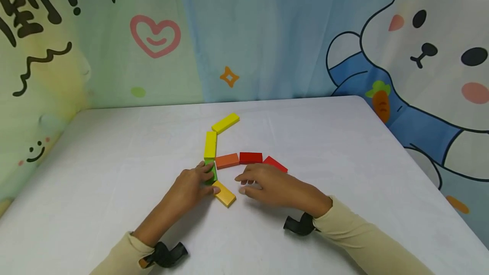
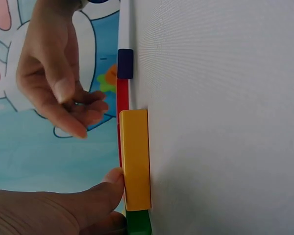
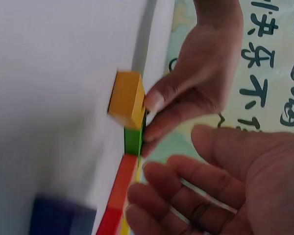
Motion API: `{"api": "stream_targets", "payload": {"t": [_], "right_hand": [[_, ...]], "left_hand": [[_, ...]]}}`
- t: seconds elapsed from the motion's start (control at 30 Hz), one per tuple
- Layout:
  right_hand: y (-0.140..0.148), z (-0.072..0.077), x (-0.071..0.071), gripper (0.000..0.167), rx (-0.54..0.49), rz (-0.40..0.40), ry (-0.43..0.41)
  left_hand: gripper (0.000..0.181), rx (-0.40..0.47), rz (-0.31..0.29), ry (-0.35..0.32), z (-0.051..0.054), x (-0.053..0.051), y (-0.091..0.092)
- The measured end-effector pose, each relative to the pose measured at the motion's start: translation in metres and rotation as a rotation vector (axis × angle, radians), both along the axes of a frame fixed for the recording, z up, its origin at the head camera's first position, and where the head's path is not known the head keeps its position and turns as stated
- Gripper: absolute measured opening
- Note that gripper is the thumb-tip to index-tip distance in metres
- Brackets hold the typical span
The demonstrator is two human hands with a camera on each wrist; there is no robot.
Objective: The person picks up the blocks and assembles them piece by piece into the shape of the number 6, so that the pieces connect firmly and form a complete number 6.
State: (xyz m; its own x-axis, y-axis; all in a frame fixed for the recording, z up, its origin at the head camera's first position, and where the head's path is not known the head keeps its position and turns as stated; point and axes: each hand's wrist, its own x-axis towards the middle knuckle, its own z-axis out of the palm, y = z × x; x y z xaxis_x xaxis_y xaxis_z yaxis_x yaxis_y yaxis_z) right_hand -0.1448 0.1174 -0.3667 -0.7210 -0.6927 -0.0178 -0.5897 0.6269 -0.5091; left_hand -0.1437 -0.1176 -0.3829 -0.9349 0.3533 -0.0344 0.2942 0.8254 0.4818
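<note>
My left hand (image 1: 191,183) lies over a green block (image 1: 213,173), its fingers resting on it. Its thumb touches the amber block (image 1: 226,195), which meets the green one at an angle. In the left wrist view the thumb tip presses the side of the amber block (image 2: 135,159). My right hand (image 1: 273,183) hovers just right of these blocks, fingers loosely bent, holding nothing. In the right wrist view its palm (image 3: 279,181) shows nothing in it. Near it, a dark blue block (image 3: 62,218) appears in both wrist views; the right hand hides it in the head view.
An orange block (image 1: 227,161) and two red blocks, one flat (image 1: 251,158) and one angled (image 1: 276,164), run rightward from the green one. Two yellow blocks (image 1: 210,145) continue toward the back. The white tabletop (image 1: 133,152) ends at a printed cloth backdrop (image 1: 267,33).
</note>
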Motion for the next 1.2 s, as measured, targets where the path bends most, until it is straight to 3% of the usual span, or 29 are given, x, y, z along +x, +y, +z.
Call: {"api": "stream_targets", "payload": {"t": [0.27, 0.47, 0.77, 1.2], "right_hand": [[0.026, 0.000, -0.005, 0.032, 0.009, 0.066, 0.023], [0.045, -0.005, -0.010, 0.034, -0.017, 0.115, -0.029], [0.065, -0.013, -0.017, 0.040, -0.022, 0.089, -0.083], [0.064, -0.016, -0.016, 0.040, 0.023, 0.115, -0.090]], "left_hand": [[0.054, 0.008, 0.015, -0.024, 0.000, 0.001, -0.001], [0.056, 0.012, 0.015, -0.029, 0.001, 0.002, -0.002], [0.056, 0.036, -0.006, -0.023, 0.000, 0.002, -0.004], [0.058, 0.034, 0.008, -0.031, -0.003, 0.001, -0.004]]}}
